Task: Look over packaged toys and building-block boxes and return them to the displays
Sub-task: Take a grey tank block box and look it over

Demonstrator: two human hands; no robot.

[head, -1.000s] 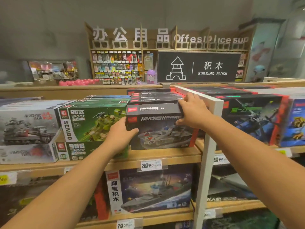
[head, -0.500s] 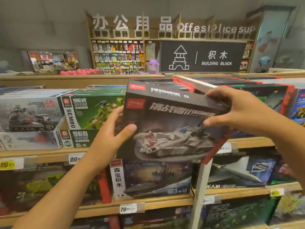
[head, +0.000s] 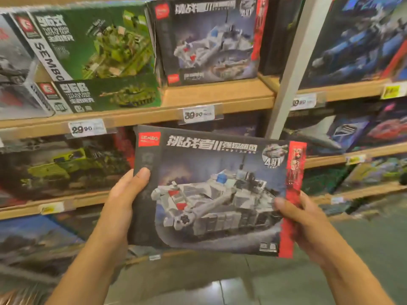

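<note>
I hold a dark building-block box [head: 217, 192] with a grey tank picture and a red right edge, front face towards me, below the top shelf. My left hand [head: 123, 201] grips its left edge, thumb on the front. Gripping the lower right edge is my right hand [head: 308, 219], thumb across the picture. An identical tank box [head: 207, 40] stands on the wooden shelf [head: 220, 95] above.
Green tank boxes [head: 92, 53] fill the shelf to the left. A white upright post [head: 295, 67] divides the bays; blue boxes [head: 356, 40] stand to its right. Price tags [head: 198, 114] line the shelf edges. More boxes sit on lower shelves; grey floor [head: 220, 280] is below.
The box came off the top shelf and down towards me, now held flat facing me. My view dropped from the far wall signs to the shelves and floor.
</note>
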